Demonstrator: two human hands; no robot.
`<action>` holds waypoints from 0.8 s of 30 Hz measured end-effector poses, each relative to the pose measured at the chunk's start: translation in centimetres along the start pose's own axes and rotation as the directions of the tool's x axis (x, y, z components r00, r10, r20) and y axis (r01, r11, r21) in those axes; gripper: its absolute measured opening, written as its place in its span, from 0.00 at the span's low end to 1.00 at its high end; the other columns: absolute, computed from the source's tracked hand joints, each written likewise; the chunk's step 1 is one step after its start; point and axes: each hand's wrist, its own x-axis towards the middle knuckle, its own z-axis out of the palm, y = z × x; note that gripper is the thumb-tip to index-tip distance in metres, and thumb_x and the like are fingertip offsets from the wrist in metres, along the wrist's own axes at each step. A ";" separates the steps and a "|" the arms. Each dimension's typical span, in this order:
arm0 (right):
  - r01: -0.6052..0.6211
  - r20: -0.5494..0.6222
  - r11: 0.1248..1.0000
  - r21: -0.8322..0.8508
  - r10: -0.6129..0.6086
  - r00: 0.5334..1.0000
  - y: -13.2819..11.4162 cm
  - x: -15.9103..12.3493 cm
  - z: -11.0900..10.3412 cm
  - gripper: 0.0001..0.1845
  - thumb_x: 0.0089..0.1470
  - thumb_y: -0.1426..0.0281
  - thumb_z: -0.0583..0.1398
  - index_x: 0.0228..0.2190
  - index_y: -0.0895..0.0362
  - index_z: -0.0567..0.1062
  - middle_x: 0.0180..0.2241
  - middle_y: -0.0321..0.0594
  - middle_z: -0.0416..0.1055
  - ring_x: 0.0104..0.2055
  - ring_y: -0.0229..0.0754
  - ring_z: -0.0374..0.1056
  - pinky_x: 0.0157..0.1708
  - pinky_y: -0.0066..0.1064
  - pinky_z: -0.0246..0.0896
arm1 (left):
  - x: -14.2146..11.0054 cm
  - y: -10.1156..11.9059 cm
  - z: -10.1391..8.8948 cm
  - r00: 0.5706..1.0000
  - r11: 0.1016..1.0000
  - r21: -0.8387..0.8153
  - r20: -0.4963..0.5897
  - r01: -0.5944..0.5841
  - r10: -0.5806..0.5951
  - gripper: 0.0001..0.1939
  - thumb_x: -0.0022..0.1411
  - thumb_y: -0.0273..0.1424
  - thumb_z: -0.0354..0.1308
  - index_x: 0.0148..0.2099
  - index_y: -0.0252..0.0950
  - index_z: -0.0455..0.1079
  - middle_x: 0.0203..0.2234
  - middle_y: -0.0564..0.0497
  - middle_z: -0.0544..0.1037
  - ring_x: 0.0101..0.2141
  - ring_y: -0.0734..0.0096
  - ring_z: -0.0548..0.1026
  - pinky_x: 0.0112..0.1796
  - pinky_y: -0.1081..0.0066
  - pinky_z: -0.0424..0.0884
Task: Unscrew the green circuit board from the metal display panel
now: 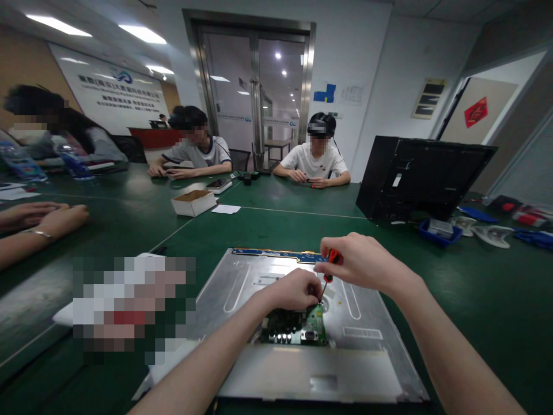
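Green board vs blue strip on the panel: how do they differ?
Shape: the green board is compact; the blue strip is long and narrow.
Place: the strip runs along the panel's far edge; the board sits nearer the person.
Both lie on the panel.

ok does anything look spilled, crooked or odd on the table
Nothing spilled or damaged stands out. The screwdriver leans slightly, held in the right hand near the circuit board. A pixelated patch left of the metal panel looks odd, hiding what lies there.
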 end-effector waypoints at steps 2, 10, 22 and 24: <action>-0.028 0.005 0.999 -0.032 0.028 1.000 -0.4 0.0 0.0 0.18 0.60 0.57 0.71 0.24 0.50 0.77 0.22 0.36 0.76 0.24 0.44 0.70 0.23 0.32 0.42 | 0.0 0.0 0.0 1.000 1.000 -0.001 -0.006 0.002 -0.002 0.10 0.53 0.18 0.60 0.33 0.35 0.79 0.28 0.52 0.80 0.32 0.67 0.75 0.35 0.73 0.67; -0.046 0.160 0.997 -0.064 0.056 0.986 -1.5 -0.1 -1.3 0.05 0.61 0.69 0.65 0.41 0.53 0.80 0.31 0.40 0.81 0.32 0.45 0.74 0.27 0.31 0.46 | 0.3 -0.3 0.3 1.000 1.000 -0.017 -0.007 0.002 -0.002 0.11 0.50 0.16 0.60 0.32 0.34 0.78 0.27 0.54 0.79 0.30 0.68 0.75 0.36 0.73 0.67; -0.097 0.223 0.995 -0.037 0.103 0.969 -0.9 0.1 -1.8 0.25 0.71 0.51 0.59 0.30 0.53 0.83 0.29 0.41 0.81 0.33 0.46 0.76 0.28 0.32 0.47 | 0.1 0.0 0.0 1.000 1.000 -0.003 -0.011 -0.011 0.011 0.10 0.52 0.16 0.59 0.31 0.35 0.77 0.26 0.54 0.78 0.31 0.68 0.75 0.35 0.73 0.66; -0.100 0.217 0.993 -0.057 0.110 0.970 -1.2 0.0 -1.8 0.18 0.69 0.57 0.61 0.32 0.53 0.83 0.31 0.41 0.82 0.34 0.46 0.76 0.28 0.32 0.46 | 0.1 -0.1 0.0 1.000 1.000 -0.005 -0.007 -0.011 0.011 0.10 0.52 0.16 0.59 0.31 0.34 0.78 0.26 0.54 0.78 0.31 0.68 0.75 0.35 0.73 0.66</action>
